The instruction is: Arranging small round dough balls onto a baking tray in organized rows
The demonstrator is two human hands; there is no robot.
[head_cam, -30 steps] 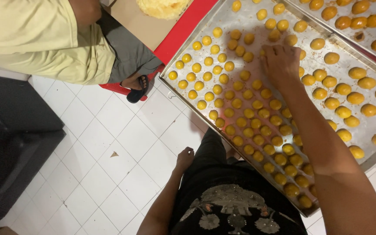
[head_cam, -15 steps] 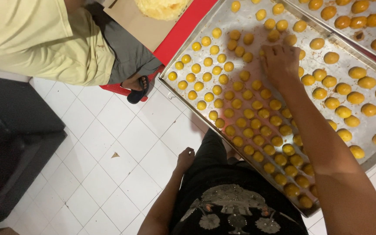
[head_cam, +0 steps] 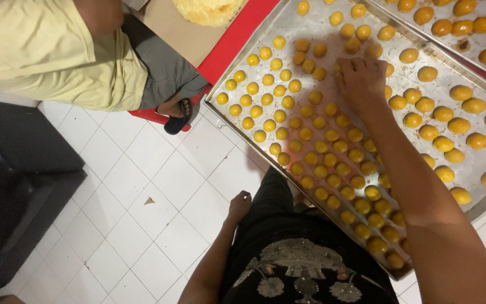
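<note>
view from above of a person seated on a white tiled floor [head_cam: 158,191] beside a large metal baking tray [head_cam: 237,59]. the right hand [head_cam: 361,81] reaches across the tray, palm down, its fingers [head_cam: 349,66] curled together over the small yellow dough balls [head_cam: 310,141] near the tray's middle; whether a ball is pinched between them cannot be told, since the back of the hand hides the tips. the dough balls lie in close diagonal rows over the nearer half of the tray, while larger, rounder yellow balls [head_cam: 451,124] sit more widely spaced on the far half. the left hand [head_cam: 240,204] rests low beside the person's black trousers, its fingers loosely bent and holding nothing, just above the floor. a second tray [head_cam: 482,45] with darker, browned balls [head_cam: 462,25] lies at the upper right, its edge running along the first tray's far edge. at the upper left another person in a pale yellow shirt [head_cam: 35,50] sits by a red tray [head_cam: 237,36] carrying a brown board [head_cam: 181,31] and a mound of yellow dough [head_cam: 206,10]. a dark piece of furniture [head_cam: 18,186] stands at the left.
</note>
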